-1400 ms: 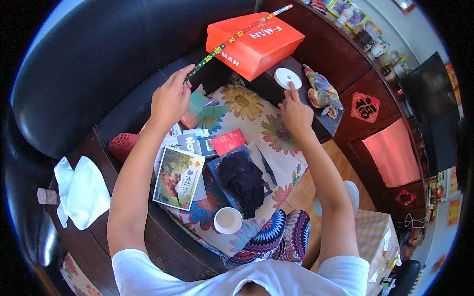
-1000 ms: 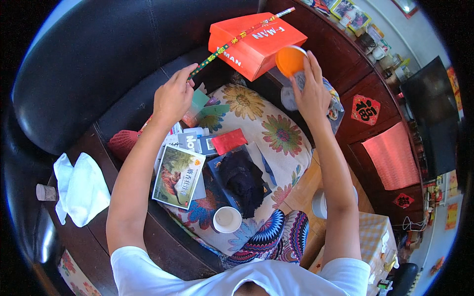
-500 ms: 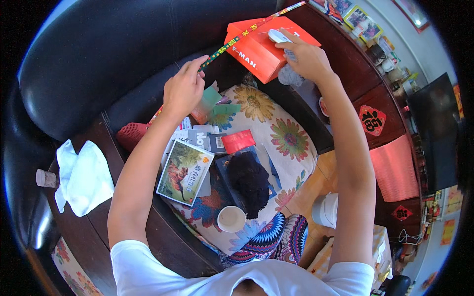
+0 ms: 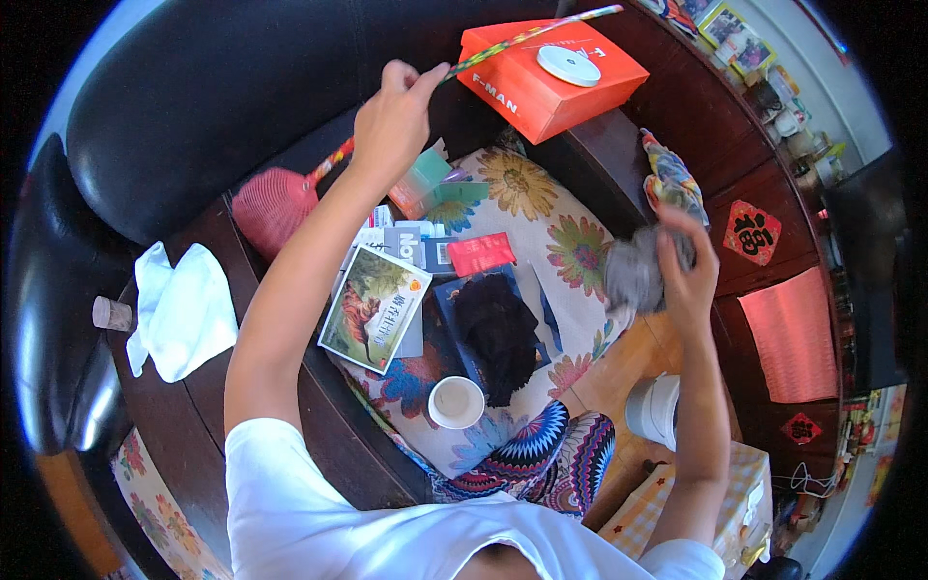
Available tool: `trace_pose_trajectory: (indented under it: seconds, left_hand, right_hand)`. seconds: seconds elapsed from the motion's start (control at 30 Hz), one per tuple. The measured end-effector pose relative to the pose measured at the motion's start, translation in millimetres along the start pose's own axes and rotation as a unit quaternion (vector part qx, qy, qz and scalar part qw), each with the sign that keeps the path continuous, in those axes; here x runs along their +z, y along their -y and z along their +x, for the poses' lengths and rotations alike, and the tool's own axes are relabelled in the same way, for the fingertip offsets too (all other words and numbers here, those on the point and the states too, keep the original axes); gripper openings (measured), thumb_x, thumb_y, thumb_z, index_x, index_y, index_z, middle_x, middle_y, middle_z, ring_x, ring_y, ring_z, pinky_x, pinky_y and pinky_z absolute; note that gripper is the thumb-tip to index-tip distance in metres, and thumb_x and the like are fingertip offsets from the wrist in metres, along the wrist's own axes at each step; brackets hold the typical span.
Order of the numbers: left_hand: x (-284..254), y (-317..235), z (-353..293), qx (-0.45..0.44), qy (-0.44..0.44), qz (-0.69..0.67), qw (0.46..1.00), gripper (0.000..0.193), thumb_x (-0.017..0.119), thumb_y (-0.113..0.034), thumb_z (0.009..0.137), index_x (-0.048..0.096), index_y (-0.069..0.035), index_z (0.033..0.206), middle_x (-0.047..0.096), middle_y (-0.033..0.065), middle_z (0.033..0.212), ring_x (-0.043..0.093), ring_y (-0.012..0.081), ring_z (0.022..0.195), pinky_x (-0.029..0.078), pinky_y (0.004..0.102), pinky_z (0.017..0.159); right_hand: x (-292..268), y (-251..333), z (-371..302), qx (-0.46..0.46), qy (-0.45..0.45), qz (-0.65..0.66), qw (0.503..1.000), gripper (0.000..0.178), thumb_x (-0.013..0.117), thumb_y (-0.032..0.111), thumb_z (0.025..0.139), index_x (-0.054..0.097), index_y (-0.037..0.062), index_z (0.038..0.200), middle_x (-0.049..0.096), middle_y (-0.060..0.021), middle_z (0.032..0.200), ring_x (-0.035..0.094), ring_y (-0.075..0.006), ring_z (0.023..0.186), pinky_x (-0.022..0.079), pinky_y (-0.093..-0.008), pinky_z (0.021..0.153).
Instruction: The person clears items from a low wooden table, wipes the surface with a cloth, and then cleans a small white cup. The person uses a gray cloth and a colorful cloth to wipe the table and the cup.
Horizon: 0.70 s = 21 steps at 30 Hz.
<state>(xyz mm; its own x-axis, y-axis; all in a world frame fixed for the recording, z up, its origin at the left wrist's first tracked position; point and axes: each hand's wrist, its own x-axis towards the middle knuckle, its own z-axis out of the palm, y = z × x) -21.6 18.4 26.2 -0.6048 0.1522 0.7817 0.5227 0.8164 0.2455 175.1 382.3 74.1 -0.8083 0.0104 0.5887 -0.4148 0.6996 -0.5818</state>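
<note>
My left hand is closed round a long, brightly patterned stick that slants up to the right across an orange-red box. Behind my left forearm, the stick's lower end meets a pink mesh head, so it looks like a fly swatter. My right hand is smeared by motion on the right, over the edge of the floral cushion. At its fingers is a blurred grey cloth bundle. On the orange-red box lies a round white disc, apart from both hands.
A tiger-picture booklet, a black cloth, a paper cup and a red packet rest on the cushion. White cloth lies on the dark wooden armrest. A white bucket stands on the floor.
My right hand has left the white disc on the box and swung down and right with the grey bundle. A colourful cloth now shows beside the box. My left hand still grips the stick.
</note>
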Motion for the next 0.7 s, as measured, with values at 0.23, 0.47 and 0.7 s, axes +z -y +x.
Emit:
trace_pose_trajectory:
  seconds: [0.23, 0.47, 0.7]
  left_hand:
    - [49, -47, 119, 0.052, 0.033, 0.075, 0.995, 0.033, 0.063, -0.019, 0.094, 0.068, -0.015, 0.127, 0.062, 0.015, 0.108, 0.069, 0.0363, 0.093, 0.057, 0.0477, 0.078]
    - [122, -31, 194, 0.082, 0.134, 0.001, 0.988, 0.031, 0.059, -0.026, 0.097, 0.074, -0.022, 0.124, 0.064, 0.0219, 0.116, 0.068, 0.0428, 0.104, 0.055, 0.0541, 0.093]
    - [74, -47, 107, 0.217, -0.086, -0.006, 0.972, 0.027, 0.067, -0.025, 0.094, 0.066, -0.015, 0.119, 0.064, 0.0147, 0.107, 0.067, 0.0344, 0.096, 0.055, 0.0453, 0.08]
  right_hand:
    - [-37, 34, -133, 0.239, -0.032, 0.09, 0.966, 0.021, 0.067, 0.005, 0.095, 0.068, 0.002, 0.116, 0.07, -0.0094, 0.119, 0.062, -0.018, 0.116, 0.046, -0.0333, 0.103]
    - [-61, 42, -205, 0.32, -0.064, 0.075, 0.942, 0.02, 0.065, 0.002, 0.094, 0.068, 0.0006, 0.114, 0.069, -0.0094, 0.12, 0.063, -0.0197, 0.115, 0.044, -0.0335, 0.105]
    - [-76, 10, -262, 0.392, -0.157, 0.149, 0.894, 0.024, 0.064, 0.011, 0.102, 0.065, 0.0036, 0.125, 0.069, -0.0077, 0.12, 0.062, -0.0165, 0.114, 0.045, -0.031, 0.104]
